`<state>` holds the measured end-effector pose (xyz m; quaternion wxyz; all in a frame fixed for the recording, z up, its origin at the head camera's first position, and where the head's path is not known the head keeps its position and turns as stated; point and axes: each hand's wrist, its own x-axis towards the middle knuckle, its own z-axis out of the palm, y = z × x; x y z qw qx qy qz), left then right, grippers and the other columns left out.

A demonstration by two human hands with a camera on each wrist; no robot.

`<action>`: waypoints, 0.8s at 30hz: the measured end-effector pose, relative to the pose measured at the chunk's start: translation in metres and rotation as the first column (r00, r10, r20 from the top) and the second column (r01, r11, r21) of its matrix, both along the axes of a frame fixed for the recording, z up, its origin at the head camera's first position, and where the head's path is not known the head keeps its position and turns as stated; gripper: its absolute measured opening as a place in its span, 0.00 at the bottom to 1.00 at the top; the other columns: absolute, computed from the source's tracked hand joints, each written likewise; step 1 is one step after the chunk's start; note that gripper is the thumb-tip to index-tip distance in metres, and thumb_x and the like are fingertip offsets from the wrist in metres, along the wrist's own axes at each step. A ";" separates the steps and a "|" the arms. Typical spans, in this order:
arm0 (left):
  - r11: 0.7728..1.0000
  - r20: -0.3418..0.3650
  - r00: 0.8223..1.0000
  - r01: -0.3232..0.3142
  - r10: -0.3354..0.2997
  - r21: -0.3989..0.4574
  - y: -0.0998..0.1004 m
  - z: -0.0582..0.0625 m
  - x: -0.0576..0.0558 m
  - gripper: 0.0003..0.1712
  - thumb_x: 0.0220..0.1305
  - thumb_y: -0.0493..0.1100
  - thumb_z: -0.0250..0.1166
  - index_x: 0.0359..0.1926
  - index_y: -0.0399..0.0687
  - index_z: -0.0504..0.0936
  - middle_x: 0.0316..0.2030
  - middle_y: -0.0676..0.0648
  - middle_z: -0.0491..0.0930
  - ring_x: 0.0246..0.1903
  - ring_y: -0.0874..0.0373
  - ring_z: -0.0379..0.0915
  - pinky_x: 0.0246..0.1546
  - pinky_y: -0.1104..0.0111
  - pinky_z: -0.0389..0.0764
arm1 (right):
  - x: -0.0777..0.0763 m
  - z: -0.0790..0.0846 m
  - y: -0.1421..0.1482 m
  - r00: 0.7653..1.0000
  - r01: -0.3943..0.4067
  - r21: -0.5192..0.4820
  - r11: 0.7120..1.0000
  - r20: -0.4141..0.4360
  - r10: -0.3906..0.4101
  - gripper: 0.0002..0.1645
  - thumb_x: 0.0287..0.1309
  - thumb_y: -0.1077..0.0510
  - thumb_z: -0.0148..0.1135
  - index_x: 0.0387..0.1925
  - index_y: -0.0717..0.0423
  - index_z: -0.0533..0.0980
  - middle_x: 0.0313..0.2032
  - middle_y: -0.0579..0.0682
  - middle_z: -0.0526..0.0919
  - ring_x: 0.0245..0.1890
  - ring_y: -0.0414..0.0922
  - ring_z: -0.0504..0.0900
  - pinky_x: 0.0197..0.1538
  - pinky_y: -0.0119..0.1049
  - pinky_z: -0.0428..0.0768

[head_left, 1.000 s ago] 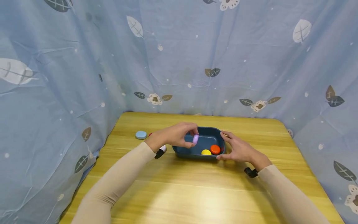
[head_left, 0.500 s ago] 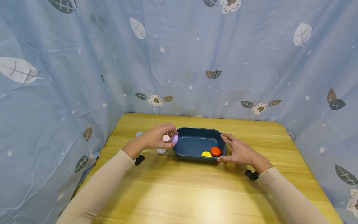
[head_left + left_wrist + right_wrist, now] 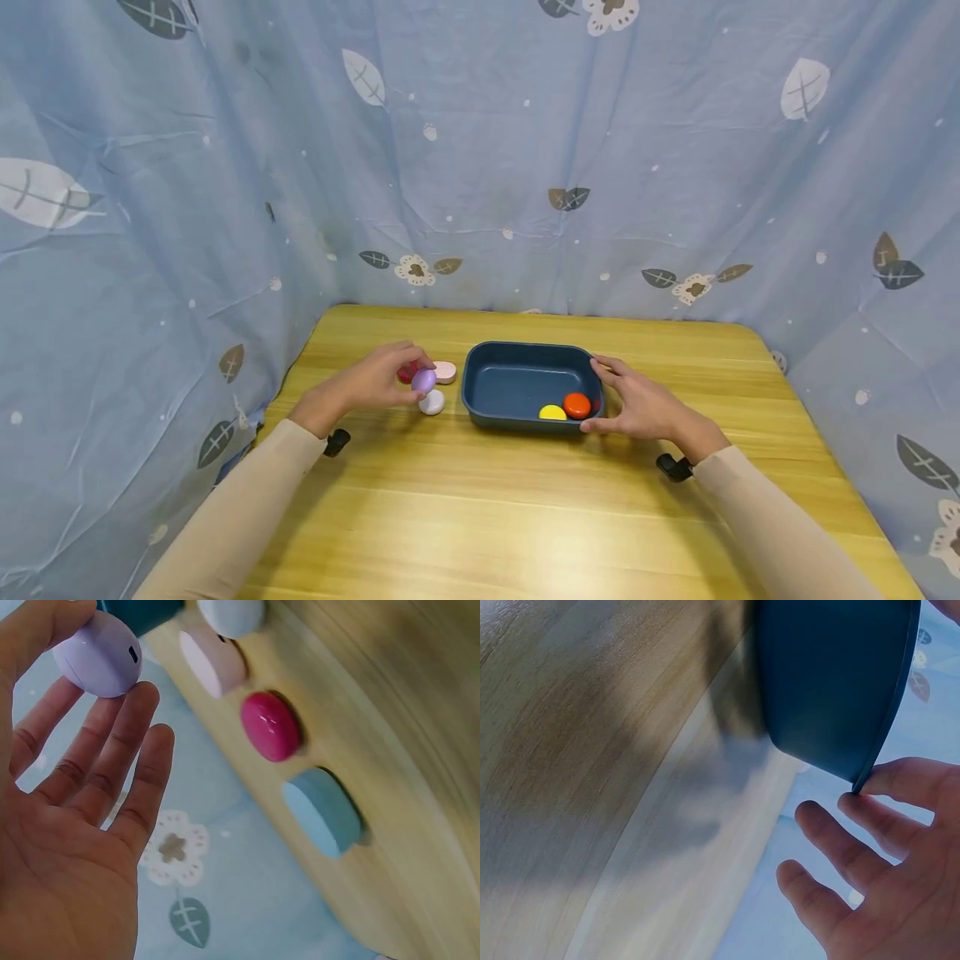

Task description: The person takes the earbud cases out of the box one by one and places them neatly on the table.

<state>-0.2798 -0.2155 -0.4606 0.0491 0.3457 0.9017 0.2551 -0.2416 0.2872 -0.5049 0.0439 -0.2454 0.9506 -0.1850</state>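
My left hand (image 3: 375, 379) pinches a purple rounded case (image 3: 423, 381), like an earbud case, between thumb and fingertips. A dark port-like slot shows on its side in the left wrist view. In the head view it overlaps a red case (image 3: 408, 372); beside it lie a pink case (image 3: 445, 372) and a white one (image 3: 432, 403). My right hand (image 3: 641, 400) holds the right end of a dark blue box (image 3: 510, 383), thumb at the front rim, fingertips at the back. Inside sit a yellow case (image 3: 552, 412) and an orange-red one (image 3: 577, 406).
A light blue case (image 3: 326, 814) stands on the table in the left wrist view, hidden behind my left hand in the head view. The wooden table (image 3: 495, 517) is enclosed at the back and sides by a patterned blue curtain (image 3: 480, 150).
My left hand has carried the purple case leftward, from over the dark blue box to above the cases at the left. My right hand and the box have stayed put.
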 end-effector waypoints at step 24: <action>0.985 0.110 0.984 -0.124 0.137 -0.116 -0.039 -0.040 -0.014 0.23 0.67 0.45 0.87 0.57 0.45 0.90 0.50 0.48 0.91 0.49 0.52 0.85 0.57 0.55 0.90 | -0.002 0.001 0.000 1.000 0.008 -0.003 1.000 0.012 -0.008 0.77 0.64 0.20 0.79 0.92 0.64 0.60 0.92 0.64 0.60 0.87 0.73 0.69 0.79 0.75 0.78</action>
